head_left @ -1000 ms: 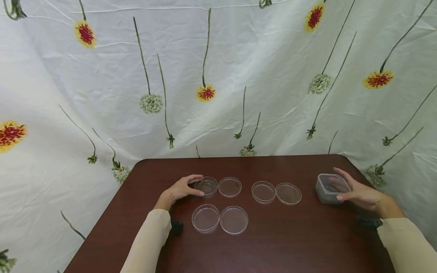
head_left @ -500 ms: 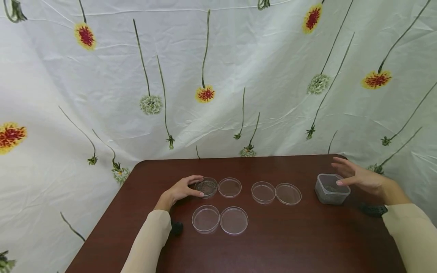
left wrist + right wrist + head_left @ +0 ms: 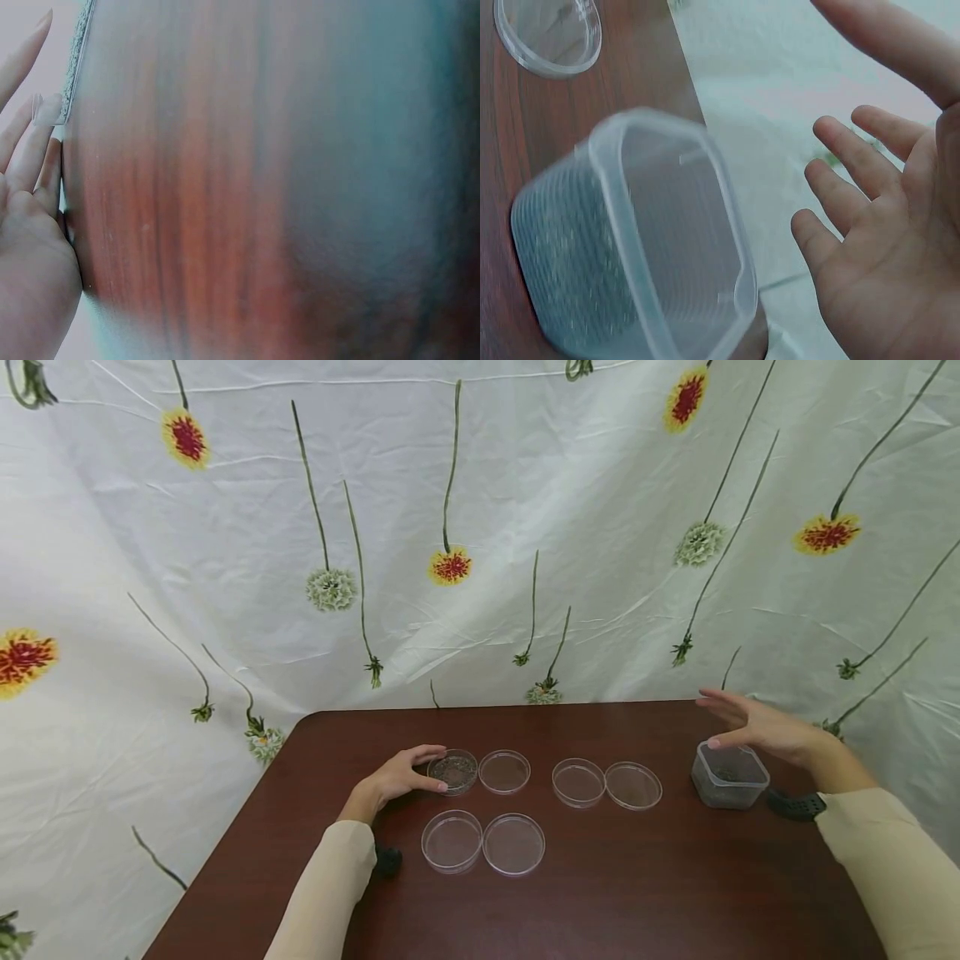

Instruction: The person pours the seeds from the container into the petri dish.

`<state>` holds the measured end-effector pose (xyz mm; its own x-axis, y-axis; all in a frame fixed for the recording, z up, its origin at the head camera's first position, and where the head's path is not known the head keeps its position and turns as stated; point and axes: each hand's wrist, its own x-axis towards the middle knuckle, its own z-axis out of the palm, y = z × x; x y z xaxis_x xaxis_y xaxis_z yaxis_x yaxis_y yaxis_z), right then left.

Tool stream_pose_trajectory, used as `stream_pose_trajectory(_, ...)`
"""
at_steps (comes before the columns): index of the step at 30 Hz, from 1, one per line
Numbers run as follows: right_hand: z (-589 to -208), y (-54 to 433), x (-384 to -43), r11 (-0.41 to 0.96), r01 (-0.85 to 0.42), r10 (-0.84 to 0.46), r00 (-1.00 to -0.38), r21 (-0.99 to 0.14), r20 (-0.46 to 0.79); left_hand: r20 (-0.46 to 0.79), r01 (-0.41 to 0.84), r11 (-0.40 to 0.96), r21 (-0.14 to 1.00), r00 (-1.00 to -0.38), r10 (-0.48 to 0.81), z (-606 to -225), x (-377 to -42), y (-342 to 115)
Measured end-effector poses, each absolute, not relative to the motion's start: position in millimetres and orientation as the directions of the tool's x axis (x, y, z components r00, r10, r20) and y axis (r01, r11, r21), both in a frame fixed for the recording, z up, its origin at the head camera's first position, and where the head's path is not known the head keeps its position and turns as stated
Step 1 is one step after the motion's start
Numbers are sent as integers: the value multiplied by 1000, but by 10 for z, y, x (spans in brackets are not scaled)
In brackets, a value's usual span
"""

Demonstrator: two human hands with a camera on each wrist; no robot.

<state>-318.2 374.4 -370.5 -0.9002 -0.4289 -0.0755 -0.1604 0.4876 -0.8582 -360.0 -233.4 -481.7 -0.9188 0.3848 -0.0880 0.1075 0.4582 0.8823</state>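
Observation:
My left hand (image 3: 393, 781) holds a round clear petri dish (image 3: 453, 772) at its left side, thumb on the near rim and fingers at the far rim. Dark, speckled grains cover the dish's inside. In the left wrist view, fingertips meet the dish edge (image 3: 73, 64) low over the tabletop. At the right, my right hand (image 3: 765, 727) hovers over the back of an uncovered square plastic tub (image 3: 727, 795), fingers spread and nothing in them. Greyish grains (image 3: 577, 262) fill the tub's lower part in the right wrist view, where the palm (image 3: 892, 255) is apart from its rim.
Just right of the filled dish lies a clear round lid (image 3: 505, 772). Two more clear round pieces (image 3: 579, 783) stand side by side at centre, and another pair (image 3: 452, 842) sits nearer the front. A floral cloth (image 3: 480, 635) hangs behind the brown table (image 3: 637, 885).
My right hand has let go of the tub, risen above it and moved left over its back edge. The left hand and the petri dish have stayed put.

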Motion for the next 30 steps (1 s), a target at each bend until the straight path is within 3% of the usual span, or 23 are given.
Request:
stream_pose_trajectory(15,-3674,3108,-3412,450,-243,-536,-843,-860,-42,-101,97,475,875,-921,376,-4788,-3561,-2338)
stream_pose_trajectory(30,-3720,2402,-3628,360,-217,-613,-788,-907,-55,-95,106,455,884,-913,397,-4778,-3580,-2343)
